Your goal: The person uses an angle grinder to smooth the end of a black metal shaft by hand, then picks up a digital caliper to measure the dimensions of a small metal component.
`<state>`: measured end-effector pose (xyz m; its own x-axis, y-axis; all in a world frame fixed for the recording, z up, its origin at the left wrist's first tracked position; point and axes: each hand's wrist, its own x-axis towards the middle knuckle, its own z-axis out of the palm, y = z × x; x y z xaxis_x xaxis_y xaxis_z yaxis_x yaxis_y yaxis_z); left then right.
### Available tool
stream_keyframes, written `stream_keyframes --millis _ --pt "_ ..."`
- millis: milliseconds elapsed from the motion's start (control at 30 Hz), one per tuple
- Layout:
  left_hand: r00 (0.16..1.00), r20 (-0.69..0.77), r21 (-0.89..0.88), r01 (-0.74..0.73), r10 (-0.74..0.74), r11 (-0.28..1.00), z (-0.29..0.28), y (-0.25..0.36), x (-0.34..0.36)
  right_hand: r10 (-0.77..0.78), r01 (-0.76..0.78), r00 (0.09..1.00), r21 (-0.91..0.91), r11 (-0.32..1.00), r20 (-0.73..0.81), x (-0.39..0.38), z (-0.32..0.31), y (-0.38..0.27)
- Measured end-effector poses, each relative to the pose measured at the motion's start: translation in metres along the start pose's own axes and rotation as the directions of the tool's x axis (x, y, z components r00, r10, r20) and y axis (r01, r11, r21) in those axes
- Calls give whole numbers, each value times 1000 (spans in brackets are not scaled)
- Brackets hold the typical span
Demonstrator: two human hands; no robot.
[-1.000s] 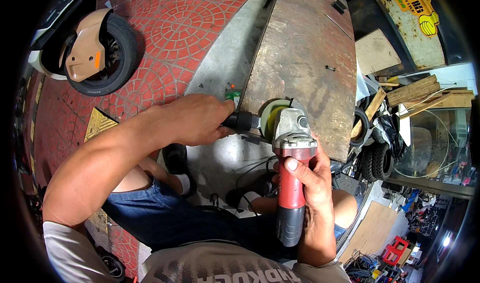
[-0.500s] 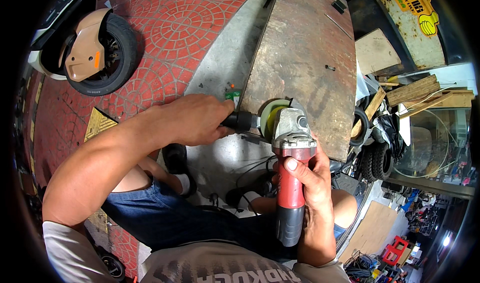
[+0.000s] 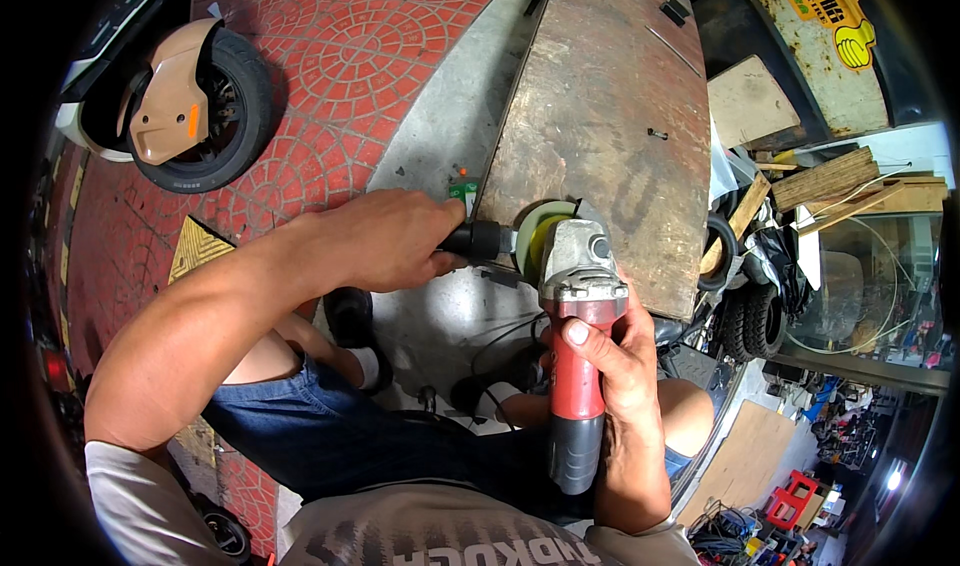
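Note:
My right hand (image 3: 628, 366) is wrapped round the red and black body of an angle grinder (image 3: 577, 386), its thumb lying along the top. The grinder's silver head points away from me, and its pale green and yellow disc (image 3: 535, 238) faces left. In my closed left hand (image 3: 405, 236) is a black cylindrical part (image 3: 482, 238) with a short metal end. That end meets the disc or sits very close to it; actual contact I cannot tell. Both lie over the near left corner of a worn wooden workbench (image 3: 600, 106).
A scooter's front wheel (image 3: 240, 106) with a tan fender (image 3: 170, 111) stands at left on red paving. Small black pieces (image 3: 676, 12) and a bolt (image 3: 657, 134) lie on the bench. Wood scraps (image 3: 830, 181) and tyres (image 3: 750, 321) crowd the right side. A cable (image 3: 505, 336) hangs below.
The grinder and my right hand have shifted very slightly left. The black part has stayed almost in place, still in my left hand.

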<state>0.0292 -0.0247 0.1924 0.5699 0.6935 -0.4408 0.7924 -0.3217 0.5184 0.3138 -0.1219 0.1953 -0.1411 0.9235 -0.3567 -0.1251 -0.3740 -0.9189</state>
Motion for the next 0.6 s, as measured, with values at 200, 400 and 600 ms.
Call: stream_keyframes --millis 200,400,600 --pt "1000 0 -10 1 -1 1000 -1 1 -1 10 -10 1000 17 1000 2 -3 3 -2" --pt "1000 0 -17 1 -1 1000 0 0 0 -2 2 1000 -10 1000 3 -1 0 1" --pt "1000 12 -13 12 -11 1000 -1 2 0 0 0 1000 -22 1000 7 -1 1 0"
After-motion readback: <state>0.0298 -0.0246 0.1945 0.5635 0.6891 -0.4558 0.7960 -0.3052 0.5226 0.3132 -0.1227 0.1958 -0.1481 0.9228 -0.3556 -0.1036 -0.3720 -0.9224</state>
